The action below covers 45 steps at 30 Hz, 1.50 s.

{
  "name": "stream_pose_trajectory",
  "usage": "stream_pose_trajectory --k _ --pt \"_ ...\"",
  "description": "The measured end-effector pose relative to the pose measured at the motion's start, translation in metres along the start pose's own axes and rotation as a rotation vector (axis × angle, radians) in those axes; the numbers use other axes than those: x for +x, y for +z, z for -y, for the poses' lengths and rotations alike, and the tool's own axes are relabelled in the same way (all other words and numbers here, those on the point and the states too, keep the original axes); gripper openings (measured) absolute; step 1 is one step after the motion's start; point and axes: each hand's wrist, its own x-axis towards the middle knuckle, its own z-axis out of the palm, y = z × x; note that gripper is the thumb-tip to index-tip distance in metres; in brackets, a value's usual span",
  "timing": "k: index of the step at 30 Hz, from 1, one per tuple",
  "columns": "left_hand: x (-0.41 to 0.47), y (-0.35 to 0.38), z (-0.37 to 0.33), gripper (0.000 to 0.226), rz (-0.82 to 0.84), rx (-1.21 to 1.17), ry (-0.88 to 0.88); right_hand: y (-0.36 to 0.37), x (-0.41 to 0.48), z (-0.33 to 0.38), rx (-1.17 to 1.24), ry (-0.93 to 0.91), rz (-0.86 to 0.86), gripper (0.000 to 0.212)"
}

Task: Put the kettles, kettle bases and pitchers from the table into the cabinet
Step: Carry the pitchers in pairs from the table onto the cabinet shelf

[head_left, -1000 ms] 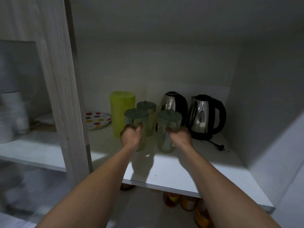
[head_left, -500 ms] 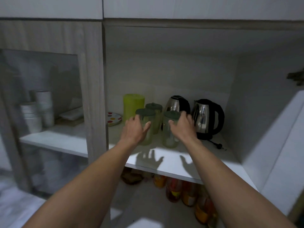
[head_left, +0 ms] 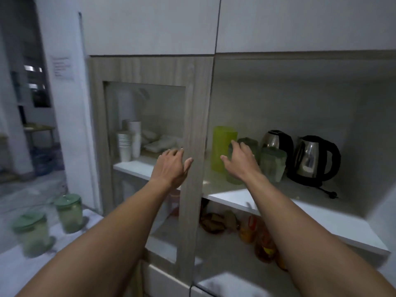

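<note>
Hands pulling back from the cabinet shelf

Hands are hanging in the air, both spread and holding nothing. Half a second ago they were just off the two front pitchers; a second ago they were wrapped around them. The left hand [head_left: 171,166] is now hovering in front of the wooden frame of the glass cabinet door [head_left: 194,146], well clear of the jars, fingers loosely fanned. The right hand [head_left: 241,160] is floating before the open shelf [head_left: 300,207], fingers stretched toward the nearest green-lidded pitcher [head_left: 234,176] but no longer closing on it.

Three green-lidded glass pitchers are sitting upright on the shelf in a tight cluster: the one behind the right hand, a second [head_left: 273,165] just to its right, and a third [head_left: 249,144] behind them. A lime-green cylinder [head_left: 222,148] is standing just to their left. Two steel kettles are resting behind and to the right, one [head_left: 276,142] partly hidden by the pitchers, the other [head_left: 315,159] on its black base, its cord trailing along the shelf.

The view is also sitting farther back and to the left than before, so the bench [head_left: 12,273] is showing at lower left, carrying two more green-lidded pitchers [head_left: 68,213] [head_left: 33,234], both blurred. Paper cups [head_left: 126,144] are stacked behind the glass door.
</note>
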Motion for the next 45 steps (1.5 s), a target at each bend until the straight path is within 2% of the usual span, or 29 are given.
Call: stream_pose_trajectory --k 8,13,21,28,34,41,45 --pt "-0.069 -0.072 0.117 0.064 0.03 0.098 -0.163 0.058 -0.036 0.128 0.069 -0.109 0.096 0.079" --pt "-0.107 -0.101 0.198 0.067 0.021 0.165 -0.291 0.109 -0.051 0.211 0.104 -0.212 0.166 0.074" --pt "-0.155 -0.099 0.294 0.065 0.053 0.232 -0.516 0.201 -0.066 0.303 0.157 -0.342 0.292 0.064" --pt "-0.178 -0.052 0.384 0.066 0.098 0.209 -0.735 0.321 -0.052 0.356 0.194 -0.438 0.447 0.061" --pt "-0.184 0.001 0.449 0.061 0.044 0.162 -0.869 0.412 -0.024 0.384 0.265 -0.485 0.559 0.056" --pt "-0.187 0.091 0.492 0.053 0.082 0.088 -1.013 0.526 -0.006 0.387 0.302 -0.442 0.707 0.06" --pt "-0.182 0.127 0.506 0.053 0.01 -0.032 -1.185 0.571 0.001 0.39 0.344 -0.356 0.783 0.061"
